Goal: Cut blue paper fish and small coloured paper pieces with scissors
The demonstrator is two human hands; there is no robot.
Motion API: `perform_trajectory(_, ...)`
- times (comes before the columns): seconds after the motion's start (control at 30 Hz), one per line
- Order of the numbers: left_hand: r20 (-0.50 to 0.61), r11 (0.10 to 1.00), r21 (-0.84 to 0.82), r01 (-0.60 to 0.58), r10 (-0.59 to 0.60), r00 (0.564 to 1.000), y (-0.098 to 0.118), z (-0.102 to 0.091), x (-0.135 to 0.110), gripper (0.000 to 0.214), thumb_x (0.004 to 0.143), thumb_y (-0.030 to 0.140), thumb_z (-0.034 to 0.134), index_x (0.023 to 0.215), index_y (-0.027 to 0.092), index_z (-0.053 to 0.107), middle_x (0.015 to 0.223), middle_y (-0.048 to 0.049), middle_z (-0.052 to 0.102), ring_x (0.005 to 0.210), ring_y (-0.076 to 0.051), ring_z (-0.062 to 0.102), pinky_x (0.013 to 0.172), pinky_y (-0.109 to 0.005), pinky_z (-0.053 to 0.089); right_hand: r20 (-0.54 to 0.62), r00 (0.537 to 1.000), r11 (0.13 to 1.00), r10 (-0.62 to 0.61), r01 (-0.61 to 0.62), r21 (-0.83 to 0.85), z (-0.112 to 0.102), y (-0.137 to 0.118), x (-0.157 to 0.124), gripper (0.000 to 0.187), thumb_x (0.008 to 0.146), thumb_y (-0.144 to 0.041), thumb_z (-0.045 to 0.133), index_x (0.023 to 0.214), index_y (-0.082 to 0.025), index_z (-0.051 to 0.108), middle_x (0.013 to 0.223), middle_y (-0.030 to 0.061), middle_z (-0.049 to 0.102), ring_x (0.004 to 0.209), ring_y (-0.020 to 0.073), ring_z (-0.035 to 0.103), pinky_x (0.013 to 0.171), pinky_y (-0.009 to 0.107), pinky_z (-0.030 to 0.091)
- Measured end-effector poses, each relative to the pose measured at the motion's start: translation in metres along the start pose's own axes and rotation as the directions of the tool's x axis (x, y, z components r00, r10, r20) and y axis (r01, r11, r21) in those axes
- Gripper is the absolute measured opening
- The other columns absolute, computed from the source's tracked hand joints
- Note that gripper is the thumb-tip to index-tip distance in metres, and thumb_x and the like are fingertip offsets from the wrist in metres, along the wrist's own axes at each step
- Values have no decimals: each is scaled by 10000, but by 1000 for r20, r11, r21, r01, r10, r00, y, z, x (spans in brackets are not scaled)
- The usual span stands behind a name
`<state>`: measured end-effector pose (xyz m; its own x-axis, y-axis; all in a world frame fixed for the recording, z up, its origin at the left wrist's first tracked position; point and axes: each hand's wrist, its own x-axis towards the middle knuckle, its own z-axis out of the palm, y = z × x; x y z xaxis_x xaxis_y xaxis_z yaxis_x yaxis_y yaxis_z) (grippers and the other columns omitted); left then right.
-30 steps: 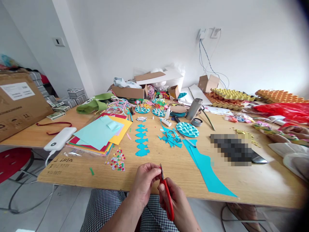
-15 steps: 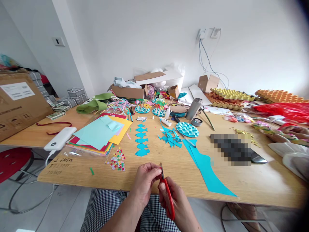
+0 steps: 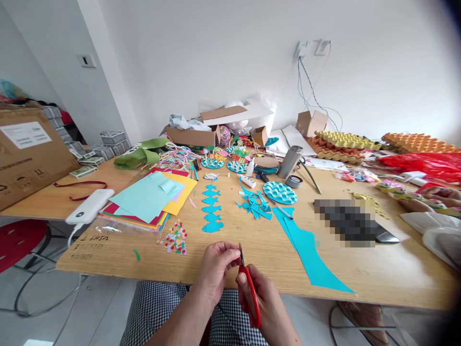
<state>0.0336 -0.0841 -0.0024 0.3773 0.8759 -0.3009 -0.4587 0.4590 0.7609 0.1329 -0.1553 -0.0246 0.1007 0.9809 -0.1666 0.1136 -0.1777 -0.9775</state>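
Two hands up close, both over the near edge of the table [image 3: 111,259]. The right hand [image 3: 261,290] has a proper grip on the scissors [image 3: 255,305], wrapped around the handles. The left hand [image 3: 216,266] is closed in a pinch, thumb against fingers, right at the blades; can't tell what's in it, if anything, too tiny to see.

For snipping this close, I'd steer with the left and let the right just work the handles. Short bites near the tips, and watch that thumb, it's really near the metal. Elbows in would steady things too, imo.

Scissors look decent: red looped handles, slim dark blades pointing away from the body, tips barely parted if at all.

Further out, confetti [image 3: 176,240] lies left of the left hand, and a column of blue fish [image 3: 212,227] runs straight ahead of it. The big blue sheet [image 3: 313,257] is off to the right of the right hand. Past that, blue scraps [image 3: 256,205] sit ahead of the right hand, then a wavy disc [image 3: 280,193], with the flask [image 3: 290,162] farther still.
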Motion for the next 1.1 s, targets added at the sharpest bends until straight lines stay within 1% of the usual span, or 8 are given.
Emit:
perform_trajectory(0.17,4,1000,3,11,-11,1000,-1,0,0,157,559,225,732,615,132,619,597,-28,649,578,-131,567,624,-260,431,-7,1000,1000,16,-17,-16,1,0,0,485,832,-699,443,711,-229,435,534,-40,486,464,115,444,446,223,352)
perform_trajectory(0.3,-12,1000,25,11,-11,1000,-1,0,0,167,565,242,731,626,129,624,604,-29,649,582,-133,566,635,-269,440,-18,1000,999,15,-16,-35,1,1,0,468,847,-680,433,717,-230,436,548,-33,496,470,120,453,454,229,362)
perform_trajectory(0.4,-23,999,41,5,-4,1000,0,0,0,162,558,235,734,619,126,631,596,-20,639,583,-124,555,642,-264,439,-18,1000,999,15,-16,-41,1,1,1,449,847,-658,458,707,-232,434,544,-32,498,468,122,456,450,228,356)
perform_trajectory(0.6,-12,998,67,-11,11,1000,3,-1,1,142,557,227,725,606,125,639,592,-20,635,593,-124,551,646,-263,444,-6,1000,1000,30,-30,-1,1,-1,-1,429,840,-621,504,671,-238,410,535,-40,483,464,118,443,446,220,346)
perform_trajectory(0.73,-6,996,85,3,-2,1000,6,-4,2,136,553,227,722,592,128,638,602,-23,638,596,-126,551,662,-274,459,1,1000,999,27,-27,-18,1,0,0,405,838,-579,545,669,-235,413,537,-40,490,472,118,453,456,219,353)
perform_trajectory(0.9,22,996,93,10,-12,1000,6,-7,6,135,550,222,729,597,127,645,629,-26,641,599,-124,552,663,-275,466,4,999,999,52,-52,-15,1,0,0,400,840,-576,545,678,-230,426,535,-42,493,463,112,445,447,213,348)
perform_trajectory(1.1,42,992,128,19,-25,999,9,-10,8,135,549,221,731,591,127,645,606,-23,629,589,-126,554,650,-268,466,-4,998,998,62,-62,1,0,2,0,395,822,-553,588,672,-229,420,518,-54,481,454,104,430,439,205,336)
